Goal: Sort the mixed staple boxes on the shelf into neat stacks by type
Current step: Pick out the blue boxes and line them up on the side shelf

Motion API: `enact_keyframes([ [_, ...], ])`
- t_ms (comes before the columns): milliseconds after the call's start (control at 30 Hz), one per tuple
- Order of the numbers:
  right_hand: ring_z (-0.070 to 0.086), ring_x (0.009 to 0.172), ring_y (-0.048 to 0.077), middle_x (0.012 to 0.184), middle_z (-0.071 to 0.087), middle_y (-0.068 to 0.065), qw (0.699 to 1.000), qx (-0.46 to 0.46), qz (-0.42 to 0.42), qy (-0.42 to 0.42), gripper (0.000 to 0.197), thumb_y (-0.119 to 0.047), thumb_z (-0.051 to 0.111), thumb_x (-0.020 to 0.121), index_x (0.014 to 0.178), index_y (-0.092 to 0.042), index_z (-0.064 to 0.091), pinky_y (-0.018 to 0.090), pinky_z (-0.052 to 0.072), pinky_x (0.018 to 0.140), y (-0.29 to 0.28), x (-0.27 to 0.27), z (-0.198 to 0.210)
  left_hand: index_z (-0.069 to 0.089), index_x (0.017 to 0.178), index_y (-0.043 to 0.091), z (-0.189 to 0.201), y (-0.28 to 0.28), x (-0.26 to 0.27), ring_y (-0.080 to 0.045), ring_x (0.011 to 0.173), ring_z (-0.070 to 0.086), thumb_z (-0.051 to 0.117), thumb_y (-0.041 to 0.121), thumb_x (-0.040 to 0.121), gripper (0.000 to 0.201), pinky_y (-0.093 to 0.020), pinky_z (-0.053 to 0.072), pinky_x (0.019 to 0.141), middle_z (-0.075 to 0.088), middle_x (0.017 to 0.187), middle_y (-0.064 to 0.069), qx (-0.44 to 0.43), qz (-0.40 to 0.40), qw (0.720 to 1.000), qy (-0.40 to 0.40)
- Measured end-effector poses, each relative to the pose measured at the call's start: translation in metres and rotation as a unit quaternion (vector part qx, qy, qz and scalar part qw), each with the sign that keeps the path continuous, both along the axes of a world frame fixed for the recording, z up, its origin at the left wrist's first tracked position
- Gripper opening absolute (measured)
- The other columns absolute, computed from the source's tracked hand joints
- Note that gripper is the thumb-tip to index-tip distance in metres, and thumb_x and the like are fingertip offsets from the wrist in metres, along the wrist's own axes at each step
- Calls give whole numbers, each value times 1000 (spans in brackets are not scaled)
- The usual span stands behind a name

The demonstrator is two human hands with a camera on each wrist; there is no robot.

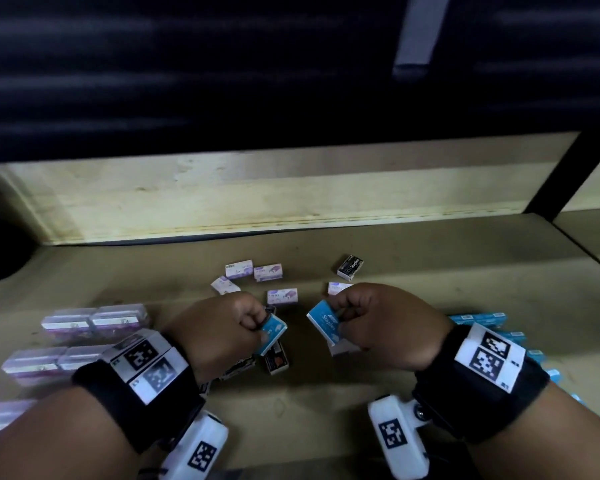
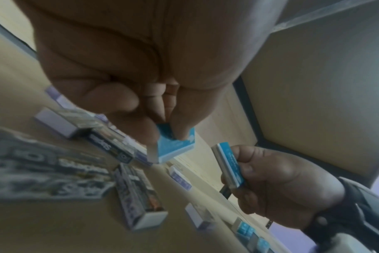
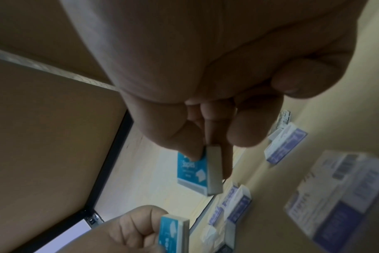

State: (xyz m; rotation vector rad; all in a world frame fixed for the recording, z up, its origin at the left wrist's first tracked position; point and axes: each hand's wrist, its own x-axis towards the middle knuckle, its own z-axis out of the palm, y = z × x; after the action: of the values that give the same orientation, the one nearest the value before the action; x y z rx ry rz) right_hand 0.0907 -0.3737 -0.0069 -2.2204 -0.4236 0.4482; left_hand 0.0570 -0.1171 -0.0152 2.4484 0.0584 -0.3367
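Each hand holds one small blue staple box above the wooden shelf [image 1: 430,278]. My left hand [image 1: 222,327] pinches a blue box [image 1: 274,332] between thumb and fingers; the left wrist view shows that box [image 2: 176,145] at my fingertips. My right hand [image 1: 378,317] grips another blue box [image 1: 324,323], seen edge-on in the right wrist view [image 3: 191,171]. Several white-and-purple boxes [image 1: 269,271] lie loose behind the hands. One black box [image 1: 350,267] lies at the back right, and another black box [image 1: 277,358] lies under my left hand.
Clear plastic cases with purple contents [image 1: 94,320] are lined up at the left. A row of blue boxes [image 1: 478,318] lies at the right behind my right wrist. A pale board [image 1: 257,195] backs the shelf and a black post [image 1: 568,168] stands at the right.
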Motion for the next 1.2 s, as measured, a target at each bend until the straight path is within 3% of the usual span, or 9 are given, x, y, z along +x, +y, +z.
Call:
enact_keyframes([
  [133, 70, 76, 2, 86, 75, -13, 999, -2, -39, -4, 26, -14, 70, 78, 98, -30, 74, 26, 56, 73, -14, 0, 5, 65, 91, 38, 6, -11, 6, 12, 74, 63, 72, 32, 81, 14, -17, 44, 61, 71, 80, 25, 51, -26, 998, -2],
  [267, 69, 72, 0, 83, 74, -19, 997, -7, -78, -30, 29, -21, 66, 76, 97, -40, 72, 22, 51, 66, -38, 2, 19, 66, 96, 33, 12, -28, 14, 17, 74, 60, 69, 29, 83, 14, -6, 39, 56, 71, 83, 22, 86, -69, 994, -10],
  [367, 67, 68, -4, 82, 74, -22, 995, -28, -89, -46, 29, -20, 70, 79, 97, -44, 72, 16, 46, 62, -60, 4, 33, 67, 98, 33, 16, -47, 21, 11, 76, 63, 69, 30, 86, 13, -15, 49, 67, 73, 88, 18, 90, -97, 991, -5],
  [467, 69, 68, 1, 81, 74, -20, 992, -58, -104, -45, 25, -19, 70, 81, 94, -40, 74, 21, 53, 64, -80, 4, 47, 67, 103, 34, 18, -66, 28, 8, 80, 64, 69, 34, 86, 16, -23, 54, 75, 73, 93, 18, 93, -113, 989, 1],
  [633, 66, 78, -3, 84, 72, -22, 975, -162, -117, -98, 20, -23, 73, 79, 88, -41, 73, 17, 49, 72, -111, 6, 65, 66, 96, 39, 18, -99, 41, 13, 75, 60, 72, 40, 83, 14, -14, 44, 61, 70, 84, 25, 93, -137, 986, -13],
  [800, 61, 78, -4, 82, 68, -23, 956, -263, -86, -102, 17, -25, 74, 80, 85, -41, 71, 11, 41, 64, -141, 20, 75, 65, 82, 48, 15, -133, 61, 14, 69, 60, 68, 50, 72, 11, -18, 44, 56, 65, 76, 37, 85, -151, 985, -2],
  [967, 61, 78, 4, 81, 63, -22, 923, -373, -43, -80, 18, -26, 69, 85, 98, -37, 73, 20, 44, 68, -171, 55, 60, 63, 74, 42, 0, -171, 86, 6, 71, 61, 75, 43, 76, 12, -17, 37, 53, 68, 77, 23, 93, -159, 983, -12],
  [1100, 60, 63, 19, 71, 64, -8, 894, -445, -4, -45, 12, -26, 61, 85, 87, -22, 72, 25, 45, 62, -194, 82, 40, 63, 80, 38, -2, -203, 104, -2, 79, 62, 75, 36, 81, 13, -21, 46, 63, 67, 87, 17, 108, -197, 974, 0],
  [1200, 36, 47, 15, 56, 44, -5, 890, -455, 2, -24, 25, -19, 57, 86, 62, -16, 54, 22, 36, 50, -203, 95, 26, 64, 87, 34, -2, -224, 115, -11, 89, 65, 75, 31, 85, 11, -29, 54, 82, 71, 99, 9, 121, -219, 968, 6],
])
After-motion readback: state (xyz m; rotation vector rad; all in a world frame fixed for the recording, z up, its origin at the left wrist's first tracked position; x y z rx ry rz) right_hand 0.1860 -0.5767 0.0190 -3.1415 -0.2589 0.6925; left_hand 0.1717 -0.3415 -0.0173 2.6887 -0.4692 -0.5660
